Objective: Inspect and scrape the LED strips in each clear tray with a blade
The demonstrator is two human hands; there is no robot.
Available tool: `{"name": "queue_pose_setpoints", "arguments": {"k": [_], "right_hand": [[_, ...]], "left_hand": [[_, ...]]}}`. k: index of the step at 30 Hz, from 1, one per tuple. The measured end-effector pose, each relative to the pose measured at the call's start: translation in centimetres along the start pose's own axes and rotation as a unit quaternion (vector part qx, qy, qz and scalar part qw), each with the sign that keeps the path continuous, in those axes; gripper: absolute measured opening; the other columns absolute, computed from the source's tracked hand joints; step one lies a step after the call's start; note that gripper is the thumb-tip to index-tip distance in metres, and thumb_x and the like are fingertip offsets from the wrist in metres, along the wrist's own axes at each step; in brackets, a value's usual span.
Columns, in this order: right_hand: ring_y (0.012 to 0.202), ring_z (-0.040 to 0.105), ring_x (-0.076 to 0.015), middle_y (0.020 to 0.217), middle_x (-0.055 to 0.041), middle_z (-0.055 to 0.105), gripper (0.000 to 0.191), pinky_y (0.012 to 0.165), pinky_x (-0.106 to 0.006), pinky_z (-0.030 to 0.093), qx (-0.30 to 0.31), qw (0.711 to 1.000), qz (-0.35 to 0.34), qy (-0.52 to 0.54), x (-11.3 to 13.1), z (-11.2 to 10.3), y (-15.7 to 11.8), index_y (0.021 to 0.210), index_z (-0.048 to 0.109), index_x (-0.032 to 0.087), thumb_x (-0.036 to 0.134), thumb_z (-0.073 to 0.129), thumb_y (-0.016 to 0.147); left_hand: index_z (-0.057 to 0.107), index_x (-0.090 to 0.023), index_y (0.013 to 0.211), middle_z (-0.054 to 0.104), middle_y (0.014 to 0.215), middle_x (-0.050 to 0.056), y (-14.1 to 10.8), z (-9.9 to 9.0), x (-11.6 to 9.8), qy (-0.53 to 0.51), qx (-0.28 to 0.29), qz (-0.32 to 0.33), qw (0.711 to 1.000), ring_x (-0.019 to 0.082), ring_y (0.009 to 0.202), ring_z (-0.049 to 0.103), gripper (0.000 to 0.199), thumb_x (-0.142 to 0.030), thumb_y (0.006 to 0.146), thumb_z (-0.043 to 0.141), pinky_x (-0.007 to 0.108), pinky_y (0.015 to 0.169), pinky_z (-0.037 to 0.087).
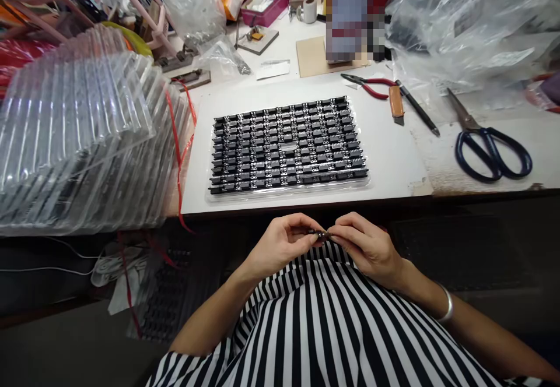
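Between my two hands, just in front of the table edge, is a small black electronic part [321,234] with tiny pale marks. The thumb and fingers of my left hand [284,241] pinch its left side. My right hand [371,246] pinches at its right end; the fingertips hide much of it. Beyond them on the white board lies a clear plastic tray [366,185] filled with rows of similar small black parts [266,165]. One slot near the tray's middle shows bare plastic.
Stacked clear trays [79,136] stand at the left, with red string [178,159] beside them. To the right lie red-handled pliers [375,88], a cutter blade with an orange grip [396,104], a dark pen-like tool [417,108] and blue-handled scissors [492,148]. Plastic bags [468,31] fill the back right.
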State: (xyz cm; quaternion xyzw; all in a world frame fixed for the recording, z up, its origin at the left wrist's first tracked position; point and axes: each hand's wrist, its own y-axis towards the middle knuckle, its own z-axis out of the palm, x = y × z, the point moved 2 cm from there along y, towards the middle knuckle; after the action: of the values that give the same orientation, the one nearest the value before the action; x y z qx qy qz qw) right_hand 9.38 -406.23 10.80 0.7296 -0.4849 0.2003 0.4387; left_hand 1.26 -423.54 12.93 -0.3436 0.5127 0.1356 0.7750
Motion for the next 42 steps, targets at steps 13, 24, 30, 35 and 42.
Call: {"name": "queue_pose_setpoints", "arguments": {"k": [13, 24, 30, 35, 42], "right_hand": [[0.065, 0.041, -0.0129, 0.070, -0.0016, 0.049, 0.015, 0.060, -0.029, 0.036, 0.095, 0.981, -0.045, -0.163, -0.8, 0.2, -0.3, 0.096, 0.057, 0.012, 0.006, 0.043, 0.091], [0.064, 0.042, -0.0104, 0.074, -0.0014, 0.047, 0.011, 0.057, -0.023, 0.038, 0.087, 0.992, 0.010, -0.088, -1.2, 0.6, -0.7, 0.098, 0.055, 0.012, 0.012, 0.045, 0.094], [0.069, 0.047, -0.0105, 0.081, -0.0030, 0.051, 0.011, 0.061, -0.022, 0.043, 0.097, 0.994, 0.039, -0.002, -1.3, 0.4, -0.7, 0.102, 0.053, 0.014, 0.012, 0.047, 0.093], [0.073, 0.050, -0.0117, 0.083, -0.0043, 0.054, 0.007, 0.063, -0.024, 0.044, 0.085, 0.996, 0.020, 0.008, -1.4, 0.2, -0.7, 0.093, 0.052, 0.015, 0.011, 0.047, 0.092], [0.070, 0.048, -0.0149, 0.076, -0.0061, 0.057, 0.009, 0.060, -0.029, 0.040, 0.032, 0.992, -0.065, -0.108, -0.7, -0.4, -0.5, 0.094, 0.058, 0.014, 0.010, 0.051, 0.089]], "left_hand": [[0.069, -0.012, 0.095, 0.070, 0.088, 0.006, 0.0, 0.1, 0.8, -0.037, -0.009, -0.012, 0.999, 0.014, 0.078, 0.066, 0.022, -0.027, 0.079, 0.071, 0.026, 0.078, 0.054], [0.059, -0.013, 0.088, 0.063, 0.087, 0.001, 0.2, 0.2, 0.7, -0.041, -0.049, 0.006, 0.998, 0.011, 0.073, 0.063, 0.018, -0.022, 0.078, 0.072, 0.024, 0.070, 0.055], [0.051, -0.016, 0.091, 0.060, 0.090, 0.002, 0.1, 0.0, 1.1, -0.056, -0.008, -0.026, 0.998, 0.012, 0.077, 0.064, 0.023, -0.025, 0.081, 0.069, 0.027, 0.073, 0.054], [0.048, -0.016, 0.090, 0.060, 0.092, 0.003, -0.1, 0.1, 1.2, -0.087, 0.023, -0.035, 0.995, 0.012, 0.077, 0.063, 0.021, -0.022, 0.082, 0.067, 0.028, 0.073, 0.053], [0.047, -0.016, 0.087, 0.060, 0.094, 0.003, -0.3, 0.6, 0.9, -0.055, 0.065, 0.004, 0.996, 0.013, 0.081, 0.061, 0.016, -0.019, 0.084, 0.063, 0.030, 0.078, 0.050]]}}
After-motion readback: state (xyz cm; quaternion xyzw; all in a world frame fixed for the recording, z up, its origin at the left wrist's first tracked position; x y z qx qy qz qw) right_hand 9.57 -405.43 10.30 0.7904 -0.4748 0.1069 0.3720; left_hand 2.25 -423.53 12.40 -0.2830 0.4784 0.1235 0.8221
